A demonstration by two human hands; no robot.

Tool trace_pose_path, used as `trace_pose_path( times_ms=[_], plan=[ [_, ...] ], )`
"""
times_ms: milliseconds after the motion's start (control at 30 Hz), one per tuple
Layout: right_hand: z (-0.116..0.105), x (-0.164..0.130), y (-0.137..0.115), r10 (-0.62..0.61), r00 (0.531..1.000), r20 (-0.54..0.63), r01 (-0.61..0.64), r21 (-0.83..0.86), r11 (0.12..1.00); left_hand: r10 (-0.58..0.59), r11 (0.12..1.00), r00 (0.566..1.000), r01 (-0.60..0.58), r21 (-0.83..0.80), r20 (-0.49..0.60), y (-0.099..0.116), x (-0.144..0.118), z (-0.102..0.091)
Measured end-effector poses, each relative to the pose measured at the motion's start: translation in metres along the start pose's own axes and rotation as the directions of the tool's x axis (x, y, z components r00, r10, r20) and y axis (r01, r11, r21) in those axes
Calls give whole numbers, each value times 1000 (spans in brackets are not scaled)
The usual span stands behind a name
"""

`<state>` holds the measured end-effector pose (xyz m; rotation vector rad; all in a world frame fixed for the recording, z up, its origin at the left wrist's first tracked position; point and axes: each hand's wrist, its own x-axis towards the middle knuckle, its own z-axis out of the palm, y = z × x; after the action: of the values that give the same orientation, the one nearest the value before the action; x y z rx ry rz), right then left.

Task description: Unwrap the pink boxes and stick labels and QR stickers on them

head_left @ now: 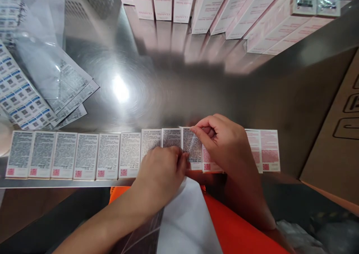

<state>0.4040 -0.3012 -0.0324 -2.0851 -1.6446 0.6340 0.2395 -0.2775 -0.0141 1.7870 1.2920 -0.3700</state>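
Observation:
A row of small cartons (87, 155) lies side by side along the front edge of the metal table. Those on the left bear clear labels with dense dark print; the pink-printed carton (270, 149) at the right end has none showing. My right hand (227, 142) pinches the top edge of a printed label (192, 147) that lies over a carton near the middle. Close beside its lower left side, my left hand (161, 173) is closed, thumb against fingers, over the neighbouring cartons. What it grips, if anything, is hidden. A white sheet (187, 218) hangs just below it.
Upright white and pink cartons (183, 3) stand along the back, some with small sachets (304, 3) on top. At left lie sheets of QR stickers (21, 84) and printed label sheets (73, 84), near a grey basket (92, 3). A cardboard box (333, 138) is at right.

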Motion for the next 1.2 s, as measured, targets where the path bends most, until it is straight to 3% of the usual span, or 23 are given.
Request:
trace_pose_path(
  times_ms=[567,867,1033,1200],
  plan=[
    [4,-5,-2,3,999,-34,-2,24,1000,-11,1000,1000,11,27,-20,-1,-2,1],
    [1,-11,10,65,965,-253,-23,166,986,1,1000,999,-1,4,-33,-2,-1,0],
    [1,-23,6,71,989,-130,-62,71,996,18,999,998,-20,-41,-53,-7,-4,1],
    [-8,-36,8,-75,995,59,69,95,993,72,991,988,-87,-104,-136,-16,-8,7]
  ],
)
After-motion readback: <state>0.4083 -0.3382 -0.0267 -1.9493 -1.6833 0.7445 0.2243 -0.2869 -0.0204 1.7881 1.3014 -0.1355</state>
